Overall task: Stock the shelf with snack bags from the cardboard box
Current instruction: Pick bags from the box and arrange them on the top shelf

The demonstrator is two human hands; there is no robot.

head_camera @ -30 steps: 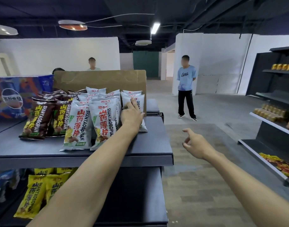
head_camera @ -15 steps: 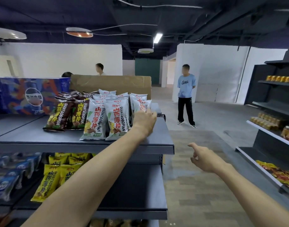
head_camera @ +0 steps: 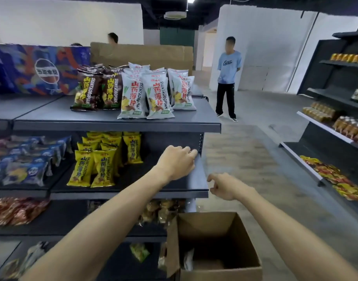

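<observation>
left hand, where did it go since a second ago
The left hand left the white snack bags on the top shelf and dropped to the second shelf's right edge, holding nothing. The right hand remains empty; the bags stayed put.

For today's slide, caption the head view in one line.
Both hands empty above the open cardboard box, white snack bags already shelved.

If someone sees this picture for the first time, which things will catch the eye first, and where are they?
First come the white snack bags standing in rows on the top shelf, with brown bags to their left. Next, the yellow bags one shelf lower. Then the two bare forearms reaching in: the left hand over that lower shelf, the right hand above the open cardboard box.
</observation>
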